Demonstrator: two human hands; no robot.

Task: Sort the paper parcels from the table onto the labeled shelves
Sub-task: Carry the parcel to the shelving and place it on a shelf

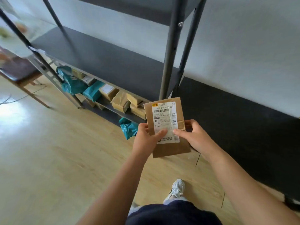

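Holding a brown paper parcel (168, 129) up in front of us, we stand before the dark metal shelving (103, 60) with its white shipping label (164, 120) turned to our eyes; the code "G155" can be read on it. Our left hand (146, 137) is closed on the parcel's left edge, thumb laid across the label, and our right hand (193, 135) is closed on its right edge, thumb likewise on the face. The parcel hangs in the air above the wooden floor (48, 151), just beside the near shelf post (170, 52).

We judge this to be the reading step: the label is being checked before a shelf is chosen. The next move calls for matching that code to a shelf tag, which we cannot make out from here, then carrying the parcel to that level and setting it down flat.

The broad middle shelf lies bare where we can see it. The lower shelf holds a row of brown taped boxes (123, 101) and teal plastic mailers (76, 83), crowded together. One more teal mailer (128, 128) sits lower still, near the floor. No table shows clearly in this view.
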